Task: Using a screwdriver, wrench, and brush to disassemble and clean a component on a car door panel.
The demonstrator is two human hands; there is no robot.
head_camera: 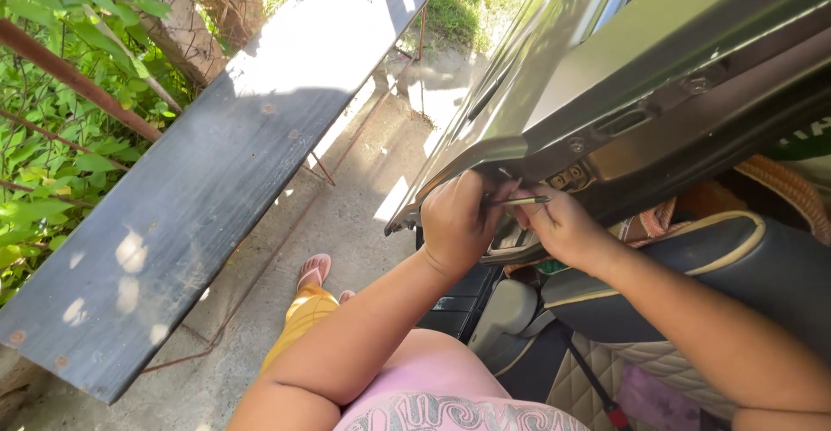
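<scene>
1. The open vehicle door [658,59] fills the upper right of the frame, its inner edge facing the camera and its painted outer skin catching the sun. It is swung wide, which exposes the latch area on its edge.
2. A long dark plank [216,171] runs diagonally from the lower left to the top centre, propped on thin rusty rods over the concrete ground [346,215]. Green leaves [52,137] crowd the left edge behind it.
3. The dark seat [692,266] with pale piping sits in the lower right. The right forearm crosses over it to reach the door edge.
4. The left hand [459,223], in the centre of the frame, is curled into a closed fist against the lower corner of the door edge. It may be bracing the door or pinching the near end of the tool; the fingers hide which.
5. The right hand [563,228], just right of centre, has its fingers closed around the other end, thumb on top.
6. The thin metal tool [519,200], slim as a small screwdriver or pick, lies nearly level between the two hands, its tip pointing toward the latch fitting [567,176] just above.
7. A foot in a pink sandal [313,271] stands on the concrete, lower centre.
</scene>
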